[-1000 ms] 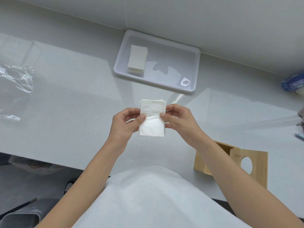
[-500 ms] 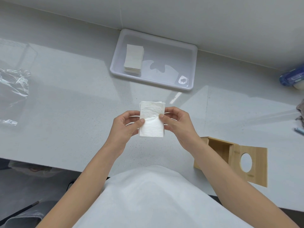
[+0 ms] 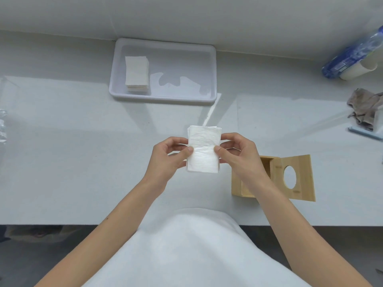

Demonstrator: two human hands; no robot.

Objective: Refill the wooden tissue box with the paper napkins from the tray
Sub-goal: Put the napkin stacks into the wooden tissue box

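Note:
A thin stack of white paper napkins (image 3: 204, 148) is held upright above the counter, pinched on its left edge by my left hand (image 3: 167, 157) and on its right edge by my right hand (image 3: 238, 154). The wooden tissue box (image 3: 269, 177) lies on the counter just right of my right wrist, its open side up and its lid with a round hole (image 3: 297, 177) folded out to the right. At the back stands the white tray (image 3: 207, 59) with another stack of napkins (image 3: 136, 73) at its left end.
A blue-wrapped roll package (image 3: 352, 59) and a crumpled grey cloth (image 3: 366, 106) lie at the right edge. Clear plastic wrap (image 3: 2, 129) sits at the far left. The counter's front edge runs just below my forearms.
The view has swung so tray and box sit further right and the box shows more fully. My hands still hold the napkin stack the same way.

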